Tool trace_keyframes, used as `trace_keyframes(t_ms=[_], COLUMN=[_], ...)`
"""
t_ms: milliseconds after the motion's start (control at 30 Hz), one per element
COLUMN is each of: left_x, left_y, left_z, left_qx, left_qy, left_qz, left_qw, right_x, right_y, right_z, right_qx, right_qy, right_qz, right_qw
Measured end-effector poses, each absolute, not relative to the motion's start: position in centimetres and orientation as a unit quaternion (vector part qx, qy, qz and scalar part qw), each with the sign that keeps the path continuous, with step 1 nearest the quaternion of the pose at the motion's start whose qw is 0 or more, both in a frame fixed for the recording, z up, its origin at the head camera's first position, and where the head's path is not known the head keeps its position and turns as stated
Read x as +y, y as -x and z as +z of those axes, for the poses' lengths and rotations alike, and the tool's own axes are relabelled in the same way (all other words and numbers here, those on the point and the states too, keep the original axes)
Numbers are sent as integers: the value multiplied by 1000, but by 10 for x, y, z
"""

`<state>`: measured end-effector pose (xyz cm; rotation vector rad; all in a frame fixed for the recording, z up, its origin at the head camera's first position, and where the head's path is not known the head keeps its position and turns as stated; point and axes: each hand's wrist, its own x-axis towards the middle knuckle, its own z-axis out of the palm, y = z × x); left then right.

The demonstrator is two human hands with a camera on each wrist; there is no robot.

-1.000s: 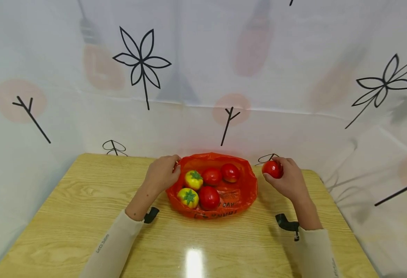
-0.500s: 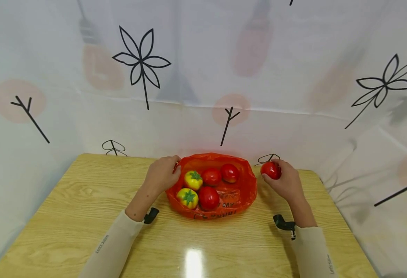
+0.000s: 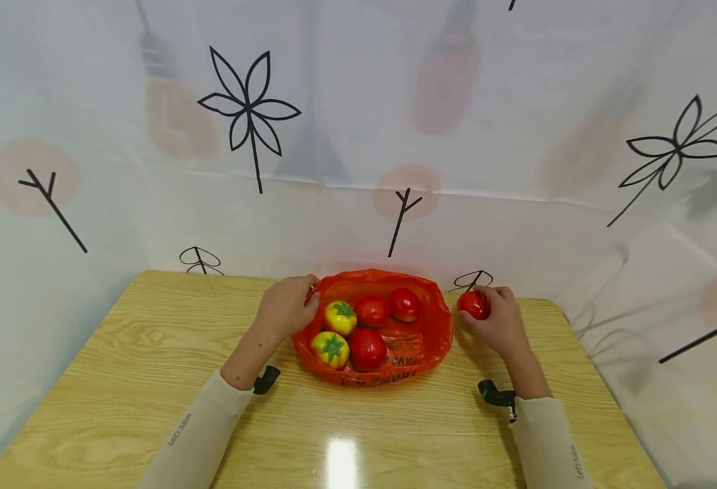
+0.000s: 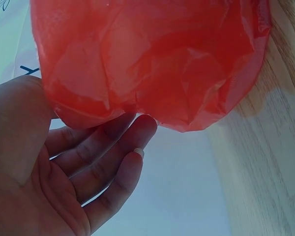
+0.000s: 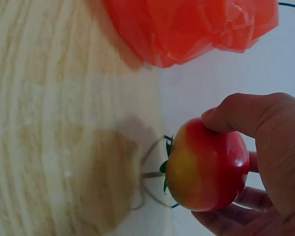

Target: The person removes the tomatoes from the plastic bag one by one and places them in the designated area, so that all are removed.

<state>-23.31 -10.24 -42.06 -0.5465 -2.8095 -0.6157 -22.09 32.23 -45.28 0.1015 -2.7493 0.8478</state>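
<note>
- The held tomato [image 5: 206, 167], red with a yellow patch, was near three o'clock of the red bag [image 3: 440, 336], just beside its rim and apart from it.
- The right hand [image 3: 503, 320] pinched this tomato between thumb and fingers.
- The bag sat on the wooden table [image 3: 407, 435], mouth open.
- The left hand [image 3: 285, 309] pinched the bag's rim at ten o'clock.
- Inside the bag, three red tomatoes [image 3: 368, 349] lay near twelve, one and six o'clock; two yellow tomatoes [image 3: 340, 318] lay near eight and nine.
- A patterned cloth [image 3: 346, 129] hung beyond the table at twelve o'clock.
</note>
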Motion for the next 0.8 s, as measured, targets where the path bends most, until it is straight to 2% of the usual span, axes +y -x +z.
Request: trace_keyframes(t_ms=[800], left_x=[-103], left_y=[233], left_z=[-421], left_qx=[-955], left_qy=[185], left_qz=[-210], left_qw=[101], right_x=[325], right_y=[229], right_z=[-469], right_qx=[-952], right_qy=[-22], right_qz=[282], right_qw=[114])
